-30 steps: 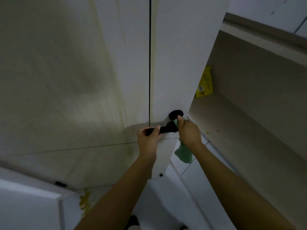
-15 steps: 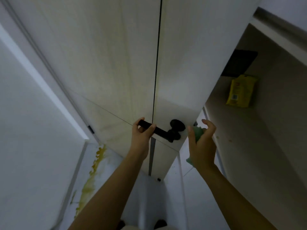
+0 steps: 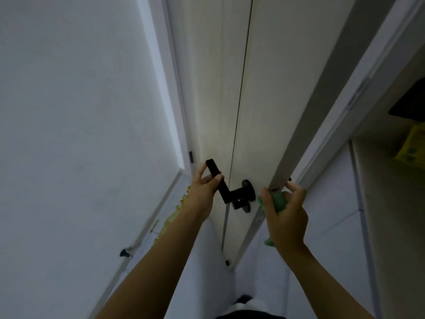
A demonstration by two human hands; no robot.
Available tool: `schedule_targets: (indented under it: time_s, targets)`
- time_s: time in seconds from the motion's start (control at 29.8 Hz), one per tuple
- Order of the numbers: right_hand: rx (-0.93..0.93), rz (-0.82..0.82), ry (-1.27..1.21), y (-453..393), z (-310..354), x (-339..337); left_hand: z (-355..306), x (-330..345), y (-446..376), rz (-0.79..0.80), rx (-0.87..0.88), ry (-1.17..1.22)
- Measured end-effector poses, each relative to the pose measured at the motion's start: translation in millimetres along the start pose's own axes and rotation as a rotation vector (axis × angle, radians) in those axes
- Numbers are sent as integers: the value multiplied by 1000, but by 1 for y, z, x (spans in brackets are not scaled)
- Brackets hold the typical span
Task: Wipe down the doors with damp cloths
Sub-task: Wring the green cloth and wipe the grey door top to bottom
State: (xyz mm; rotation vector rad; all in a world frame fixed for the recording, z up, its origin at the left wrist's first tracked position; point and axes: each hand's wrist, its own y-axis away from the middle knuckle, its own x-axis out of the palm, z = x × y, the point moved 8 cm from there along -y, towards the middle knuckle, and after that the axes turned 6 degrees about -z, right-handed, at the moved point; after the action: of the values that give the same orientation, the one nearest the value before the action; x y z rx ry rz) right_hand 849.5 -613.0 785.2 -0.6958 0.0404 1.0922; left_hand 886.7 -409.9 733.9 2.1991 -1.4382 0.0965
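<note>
White plaster wall (image 3: 69, 111) fills the left half of the frame, with a pale baseboard running down to lower left, a small dark doorstop (image 3: 125, 253) fixed near it, and a patch of yellowish staining (image 3: 174, 212) on the floor just left of centre.

At centre stands the tall cream-white panelled door (image 3: 230, 100), swung open so that it is seen nearly edge-on, its grey narrow edge (image 3: 305, 134) slanting from upper right down to the middle. Faint yellowish streaks show on its face, which suggests the wiping is not finished there.

The left hand (image 3: 205, 189) grasps the matte black lever handle (image 3: 220, 183) just left of centre, fingers curled round the bar. This grip probably steadies the door so it does not swing under pressure from the other side.

Right of centre, the right hand (image 3: 285, 210) clutches a crumpled green damp cloth (image 3: 277, 201), thumb and fingers straddling the door's edge just beside the black round handle base (image 3: 248, 191). The cloth lies against that edge, a tail of it hanging below the wrist, so the step in hand looks like wiping the edge near the latch.

At far right, beyond the white door frame (image 3: 358, 93), a yellow packet (image 3: 411, 146) sits below a dark object, too blurred to identify.
</note>
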Motion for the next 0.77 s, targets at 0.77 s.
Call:
schedule_targets:
  time_s: [0.77]
  targets:
    - [-358,824,-530,118,193,210,-105,-254,102,-731,598,-106]
